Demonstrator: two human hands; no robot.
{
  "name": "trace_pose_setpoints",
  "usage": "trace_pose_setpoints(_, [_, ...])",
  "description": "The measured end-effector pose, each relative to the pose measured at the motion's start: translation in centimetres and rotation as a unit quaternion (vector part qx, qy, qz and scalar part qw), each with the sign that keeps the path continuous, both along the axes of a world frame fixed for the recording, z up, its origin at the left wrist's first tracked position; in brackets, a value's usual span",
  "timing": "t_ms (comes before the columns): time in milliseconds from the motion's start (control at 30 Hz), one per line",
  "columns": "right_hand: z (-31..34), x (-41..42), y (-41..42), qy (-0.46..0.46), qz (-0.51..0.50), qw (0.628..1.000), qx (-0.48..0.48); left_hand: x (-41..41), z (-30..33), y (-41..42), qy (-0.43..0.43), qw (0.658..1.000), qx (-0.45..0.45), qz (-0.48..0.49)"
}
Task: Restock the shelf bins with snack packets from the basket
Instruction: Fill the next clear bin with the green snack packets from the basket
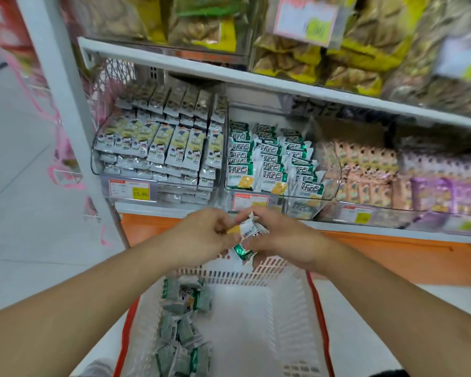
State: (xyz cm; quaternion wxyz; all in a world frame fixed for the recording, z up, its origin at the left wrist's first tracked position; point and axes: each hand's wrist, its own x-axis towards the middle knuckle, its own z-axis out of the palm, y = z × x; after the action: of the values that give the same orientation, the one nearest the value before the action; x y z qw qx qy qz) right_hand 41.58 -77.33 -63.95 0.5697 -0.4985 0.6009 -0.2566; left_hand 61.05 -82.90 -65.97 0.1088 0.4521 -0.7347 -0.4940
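Two hands, left hand (201, 235) and right hand (280, 238), at frame centre. One basket (283, 308) at the bottom. Four clear bins on the middle shelf: grey-white packets (158, 148) at left, green-white packets (269, 161) next, pink packets (365, 170), purple packets (446, 191) at far right. Three price tags along the bin fronts (129, 189), one larger tag (306, 20) at the top. Green-white packets held between the hands (249, 236): more than one, exact number unclear. Loose packets in the basket (180, 336): over a dozen, too blurred to count.
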Motion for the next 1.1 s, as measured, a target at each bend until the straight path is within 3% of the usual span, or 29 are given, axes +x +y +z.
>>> trace_pose_setpoints(133, [2.9,-1.8,-0.4,0.038,-0.15,0.984,-0.087,-2.0,2.5,0.1,0.128,0.987,0.052,0.075])
trace_pose_setpoints(233, [3.6,-3.1,-1.8,0.089,-0.204,0.961,-0.162,-3.2,3.6,-0.7,0.138,0.987,0.037,0.078])
trace_pose_setpoints(400, [4.8,-6.7,-5.6,0.229,-0.133,0.919,-0.293,-5.0,4.4,-3.0,0.074,0.977,-0.181,0.088])
trace_pose_setpoints(533, [3.7,-8.7,-7.5,0.326,-0.052,0.905,-0.268,-6.0,3.7,-4.3,-0.021,0.95,-0.31,0.006])
trace_pose_setpoints(700, [1.8,-9.6,-7.9,0.371,-0.002,0.886,-0.279,-6.8,1.8,-4.2,-0.086,0.943,-0.315,-0.065])
trace_pose_setpoints(833, [1.4,-9.8,-7.5,0.399,0.004,0.869,-0.293,-7.3,1.6,-4.0,-0.118,0.937,-0.323,-0.067])
trace_pose_setpoints(1100, [2.3,-9.6,-5.3,0.359,-0.052,0.863,-0.351,-5.6,2.7,-3.0,-0.043,0.95,-0.308,-0.036])
